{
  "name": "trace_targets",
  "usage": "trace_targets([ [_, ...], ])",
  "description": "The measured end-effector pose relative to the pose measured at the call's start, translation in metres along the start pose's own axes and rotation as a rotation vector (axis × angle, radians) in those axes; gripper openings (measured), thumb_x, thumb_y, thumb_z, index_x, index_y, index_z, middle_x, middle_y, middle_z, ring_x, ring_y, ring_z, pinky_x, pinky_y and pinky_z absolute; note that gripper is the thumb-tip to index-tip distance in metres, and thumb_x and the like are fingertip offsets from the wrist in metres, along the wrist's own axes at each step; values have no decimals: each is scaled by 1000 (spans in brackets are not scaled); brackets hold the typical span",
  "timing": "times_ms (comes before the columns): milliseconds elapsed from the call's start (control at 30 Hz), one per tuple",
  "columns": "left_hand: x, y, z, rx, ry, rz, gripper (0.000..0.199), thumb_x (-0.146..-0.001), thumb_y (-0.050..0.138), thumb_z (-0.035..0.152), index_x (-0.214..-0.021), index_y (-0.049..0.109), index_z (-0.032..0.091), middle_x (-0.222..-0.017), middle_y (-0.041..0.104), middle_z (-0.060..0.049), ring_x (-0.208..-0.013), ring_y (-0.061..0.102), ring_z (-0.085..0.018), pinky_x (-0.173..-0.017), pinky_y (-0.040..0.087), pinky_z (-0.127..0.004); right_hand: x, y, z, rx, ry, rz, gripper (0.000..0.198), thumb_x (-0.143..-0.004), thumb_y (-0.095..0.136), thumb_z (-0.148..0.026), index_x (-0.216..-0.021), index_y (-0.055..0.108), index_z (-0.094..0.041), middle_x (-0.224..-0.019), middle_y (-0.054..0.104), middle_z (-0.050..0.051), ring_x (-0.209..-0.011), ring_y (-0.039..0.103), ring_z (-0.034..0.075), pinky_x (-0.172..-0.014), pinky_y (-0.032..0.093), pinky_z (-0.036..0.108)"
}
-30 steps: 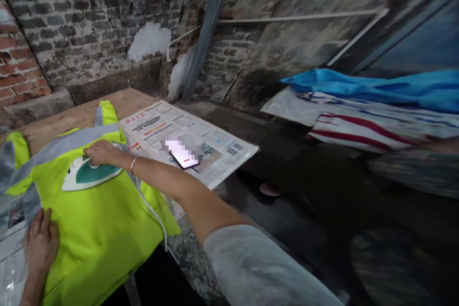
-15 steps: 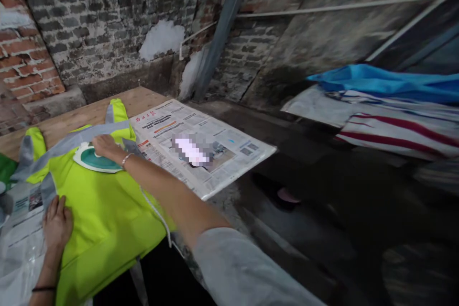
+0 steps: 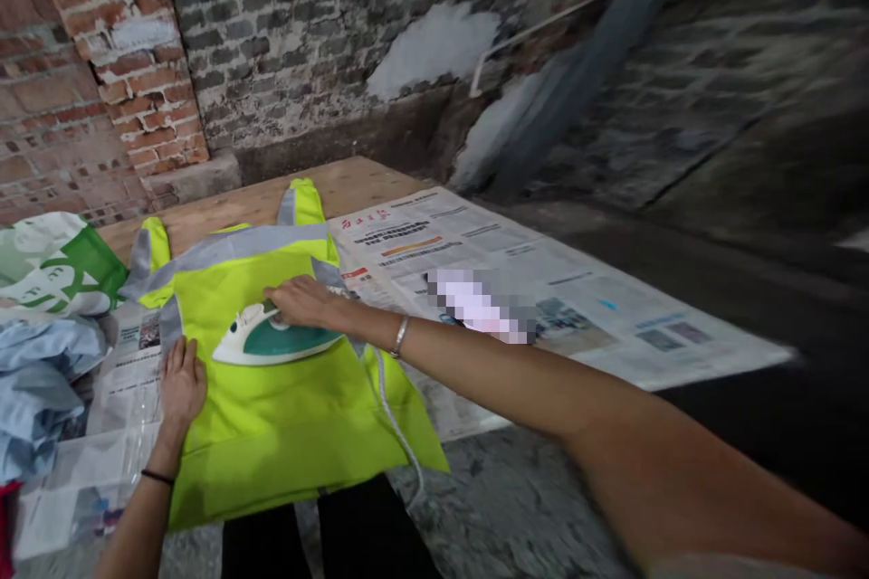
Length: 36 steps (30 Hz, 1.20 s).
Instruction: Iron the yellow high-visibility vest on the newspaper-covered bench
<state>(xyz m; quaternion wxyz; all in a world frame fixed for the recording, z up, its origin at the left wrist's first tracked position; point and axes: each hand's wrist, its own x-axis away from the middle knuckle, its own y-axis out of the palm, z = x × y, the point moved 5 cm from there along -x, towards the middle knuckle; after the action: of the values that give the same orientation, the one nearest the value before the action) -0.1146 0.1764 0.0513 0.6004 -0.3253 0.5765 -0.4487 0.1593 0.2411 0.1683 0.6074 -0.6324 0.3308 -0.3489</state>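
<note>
A bright yellow hi-vis top [image 3: 272, 434] with grey reflective bands lies spread on the newspaper-covered table. My right hand [image 3: 302, 300] is closed around the handle of a white and green clothes iron [image 3: 285, 342], whose base rests on the middle of the garment, tip pointing left. At the garment's left edge, my left hand [image 3: 182, 383] lies flat with fingers extended, pressing on the fabric. A pale cord [image 3: 388, 398] trails from behind the iron over the right side of the cloth. The sole of the iron is hidden.
Newspaper sheets [image 3: 685, 353] cover the wooden table [image 3: 359, 174] to the right, with a pixelated bright object [image 3: 482, 308] on them. A green and white bag [image 3: 64, 262] and crumpled light-blue cloth [image 3: 41, 380] lie left. Brick walls [image 3: 291, 36] stand behind.
The view has turned left, bringing the bag and blue cloth into sight. My right hand has drawn the iron down the garment, nearer to me. My left hand stays on the left edge.
</note>
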Motion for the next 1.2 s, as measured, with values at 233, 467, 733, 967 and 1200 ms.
trace_targets([
  [233, 2, 0, 1, -17, 20, -4, 49, -99, 36, 25, -141, 57, 12, -152, 51, -15, -141, 46, -28, -118, 36, -49, -80, -19, 19, -141, 313, 151, 38, -98, 41, -10, -124, 69, -7, -121, 67, 25, -116, 64, 31, -92, 49, 37],
  [467, 0, -1, 1, -15, -11, -3, 49, -98, 38, 24, -141, 58, 15, -152, 51, -14, -140, 47, -28, -116, 38, -50, -108, -23, 26, -159, 393, 137, 43, -96, 41, -7, -130, 68, -10, -126, 66, 23, -119, 63, 30, -95, 49, 37],
  [733, -3, -1, 2, 21, -15, -12, 50, -98, 37, 24, -141, 58, 13, -151, 51, -16, -140, 47, -30, -118, 34, -52, -36, -7, 7, -56, 119, 12, 35, -87, 70, -34, -118, 74, -17, -111, 74, 16, -108, 68, 31, -82, 50, 32],
  [967, -2, -1, 1, 31, -19, -10, 50, -98, 37, 23, -141, 58, 12, -151, 51, -17, -141, 46, -30, -118, 35, -52, 39, -1, -13, -8, -219, -127, 19, -87, 68, -23, -105, 76, -26, -97, 76, 7, -97, 71, 25, -73, 45, 28],
  [1200, -1, 0, 1, 20, -6, -2, 50, -98, 35, 24, -142, 57, 13, -152, 50, -16, -141, 46, -30, -119, 34, -52, 0, -6, 3, 30, -85, -41, 33, -90, 71, -31, -122, 70, -25, -105, 76, 10, -104, 69, 28, -79, 47, 30],
])
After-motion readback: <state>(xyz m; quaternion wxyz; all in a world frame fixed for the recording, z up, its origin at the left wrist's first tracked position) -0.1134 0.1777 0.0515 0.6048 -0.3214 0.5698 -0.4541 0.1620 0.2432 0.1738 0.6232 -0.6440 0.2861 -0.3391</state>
